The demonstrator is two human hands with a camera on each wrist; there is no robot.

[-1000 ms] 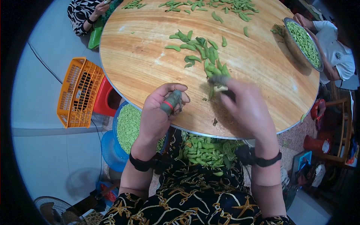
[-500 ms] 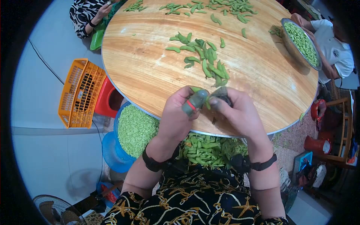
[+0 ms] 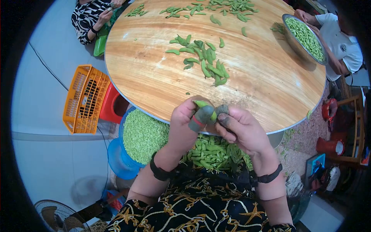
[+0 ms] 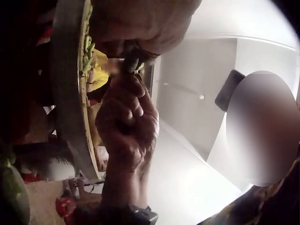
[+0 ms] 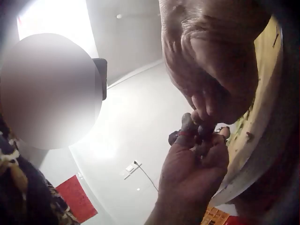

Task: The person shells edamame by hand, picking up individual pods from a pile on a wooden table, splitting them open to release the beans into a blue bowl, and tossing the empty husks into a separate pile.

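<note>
A green bean pod [image 3: 201, 103] is gripped between the thumb and fingers of my left hand [image 3: 186, 119], whose thumb wears a dark cover with a red band. My right hand [image 3: 247, 129] meets it from the right, thumb and forefinger pinched together at the pod's end; the forefinger has a dark cover. Both hands are above the table's near edge. Loose pods [image 3: 208, 63] lie on the wooden table [image 3: 147, 69] beyond them. In the right wrist view the fingertips of the left hand [image 5: 192, 164] touch those of the right hand [image 5: 215, 61].
More pods [image 3: 210, 152] rest on the lap. A blue basin of shelled beans [image 3: 145, 135] stands low at left, near an orange crate [image 3: 85, 101] and red stool [image 3: 112, 102]. A metal bowl of beans [image 3: 305, 38] is at the table's right edge; two other people sit around.
My right hand has come back from the pods on the table to my left hand, which moved right and now holds a pod. The head view has shifted slightly.
</note>
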